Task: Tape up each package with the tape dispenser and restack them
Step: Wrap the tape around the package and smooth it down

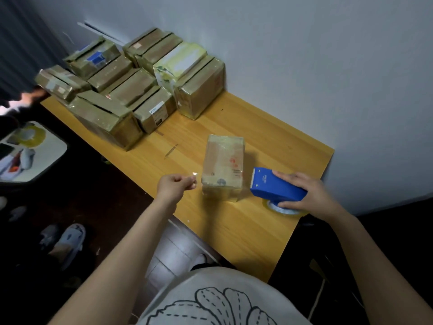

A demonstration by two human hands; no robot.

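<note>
One tape-wrapped cardboard package (223,168) stands on the wooden table (246,231); left hand (172,187) pinches a clear tape strip (194,175), right hand (309,195) grips the blue tape dispenser (274,186).

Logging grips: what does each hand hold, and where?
Left hand pinches a clear tape piece by its end; right hand grips the blue tape dispenser across its body.

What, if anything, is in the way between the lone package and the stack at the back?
Nothing visible: only tabletop lies between the package and the stack. The tape dispenser is off to the package's right.
</note>
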